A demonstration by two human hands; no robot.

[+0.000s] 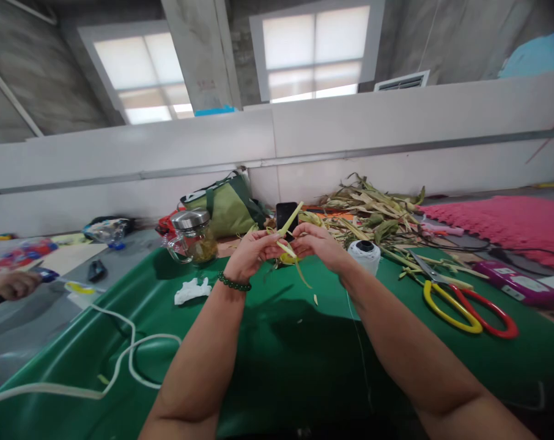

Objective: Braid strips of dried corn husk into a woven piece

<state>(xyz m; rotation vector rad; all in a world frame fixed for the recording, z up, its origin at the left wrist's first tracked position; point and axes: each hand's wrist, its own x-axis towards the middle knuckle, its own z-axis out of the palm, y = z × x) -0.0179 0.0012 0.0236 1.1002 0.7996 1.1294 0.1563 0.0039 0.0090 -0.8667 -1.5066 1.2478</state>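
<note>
Over the green mat [277, 366], my left hand [256, 249] pinches a pale yellow-green corn husk [291, 221] whose stiff end points up to the right. My right hand [321, 244] grips the same husk from the other side, its fingertips close to the left ones. A thin strip [303, 275] dangles below the fingers. Behind the husk stands a dark phone [286, 214], partly covered. A spool of white thread [365, 256] is beside my right wrist, and a loose thread runs down the mat from near it.
Dried husks [373, 208] are heaped behind. Large scissors [465, 305] with yellow and red handles lie right, near a purple box [518, 282]. On the left are a glass jar mug [195, 238], a crumpled tissue [192, 291], a white cord [130, 348] and another person's hand [18, 286].
</note>
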